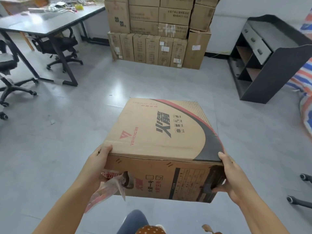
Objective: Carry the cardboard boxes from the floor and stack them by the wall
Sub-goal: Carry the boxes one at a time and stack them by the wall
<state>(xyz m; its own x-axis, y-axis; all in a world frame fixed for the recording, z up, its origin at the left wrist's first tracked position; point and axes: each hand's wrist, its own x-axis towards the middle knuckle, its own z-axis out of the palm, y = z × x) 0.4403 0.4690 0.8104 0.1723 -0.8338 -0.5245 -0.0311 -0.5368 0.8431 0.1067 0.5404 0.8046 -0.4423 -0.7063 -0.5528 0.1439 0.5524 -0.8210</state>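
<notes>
I hold a large brown cardboard box point(162, 132) with black and red print up off the grey floor, in front of me. My left hand point(96, 163) grips its near left corner, thumb on the top edge. My right hand point(228, 176) grips the near right corner, with fingers curled round the side. A strip of loose printed tape hangs from the box's near face by my left hand. Straight ahead, a tall stack of cardboard boxes point(157, 29) stands against the white wall.
A grey desk point(50, 22) with clutter and black office chairs point(57, 46) stand to the left. A dark shelf unit point(260, 58) with drawers is at the right, beside a striped tarp point(303, 85). Chair wheels point(302, 190) show at the right edge.
</notes>
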